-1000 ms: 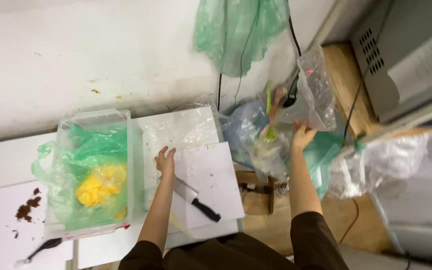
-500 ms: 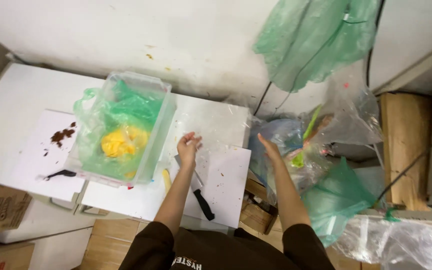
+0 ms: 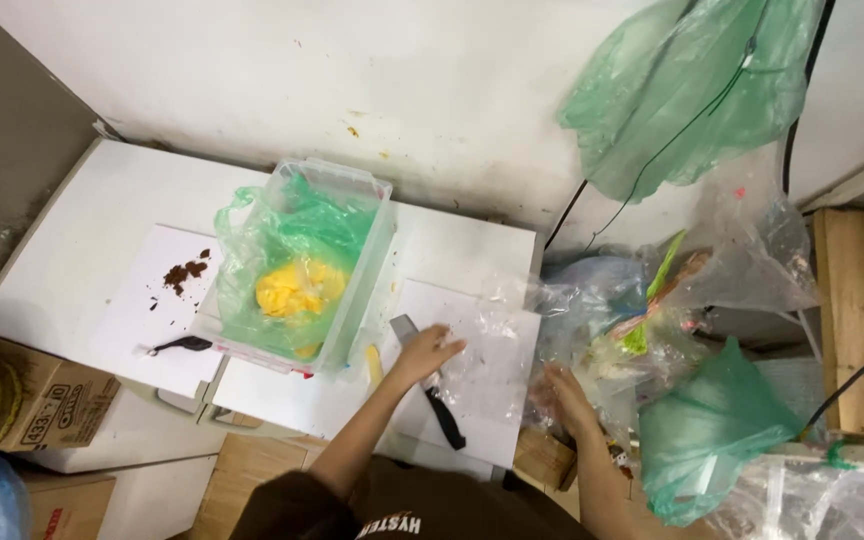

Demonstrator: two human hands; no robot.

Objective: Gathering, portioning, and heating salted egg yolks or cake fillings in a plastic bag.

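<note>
White worktop (image 3: 82,230) carries a lined bin (image 3: 297,270); left hand (image 3: 424,352) lies spread on the knife (image 3: 430,393), right hand (image 3: 564,398) clutches a clear plastic bag (image 3: 592,330).

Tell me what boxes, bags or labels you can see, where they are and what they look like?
Brown cardboard box: bottom left, below the white table; printed side.
Clear plastic tub: on the table, lined with a green bag holding something yellow.
Pale green plastic bag: hanging on the wall, top right.
Darker green plastic bag: lower right, bulging.
</note>
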